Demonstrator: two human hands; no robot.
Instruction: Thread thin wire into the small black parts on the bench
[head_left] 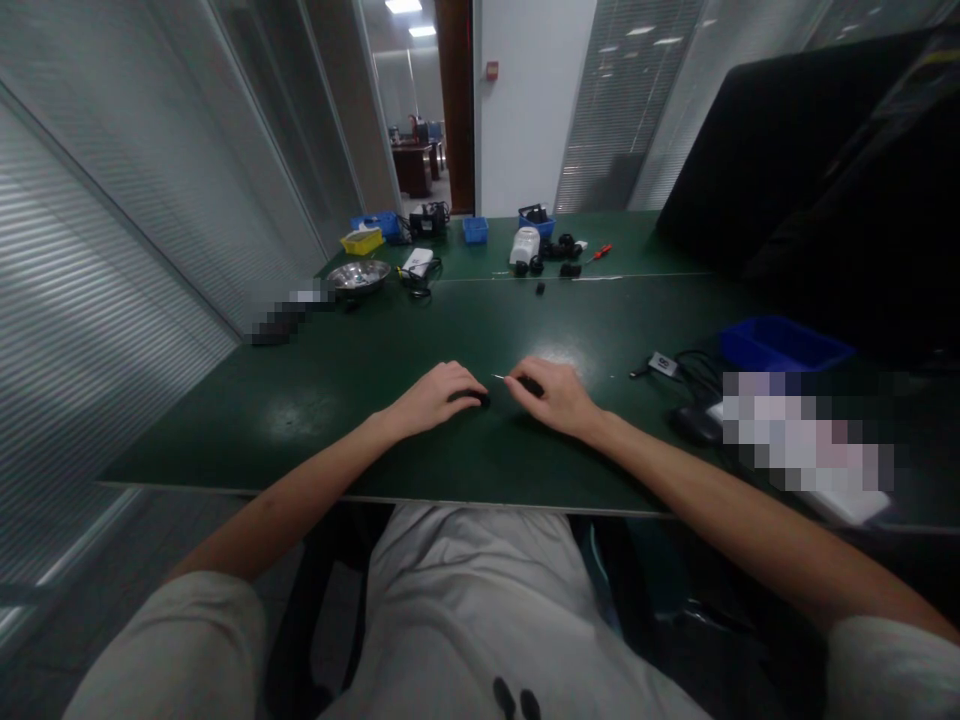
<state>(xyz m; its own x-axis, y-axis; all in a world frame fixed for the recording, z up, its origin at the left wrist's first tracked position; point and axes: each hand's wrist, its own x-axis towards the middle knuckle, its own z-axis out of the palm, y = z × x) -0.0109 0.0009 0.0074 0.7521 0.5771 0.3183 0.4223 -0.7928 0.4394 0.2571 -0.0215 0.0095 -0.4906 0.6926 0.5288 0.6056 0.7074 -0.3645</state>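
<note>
My left hand (441, 395) rests low over the green table, its fingers closed on a small black part (474, 398) whose kind I cannot make out. Just to the right, my right hand (556, 392) is wrapped round a black-handled screwdriver (531, 385). Its thin metal shaft points left towards the black part, with a small gap between them. The fingers hide most of both things.
Across the green table (360, 400), a steel bowl (360, 276), a white bottle (524, 245), black parts and a red screwdriver (602, 252) lie at the back. A blue tray (784, 345), cables and a black mouse (695, 425) are on the right, near a dark monitor (810, 150).
</note>
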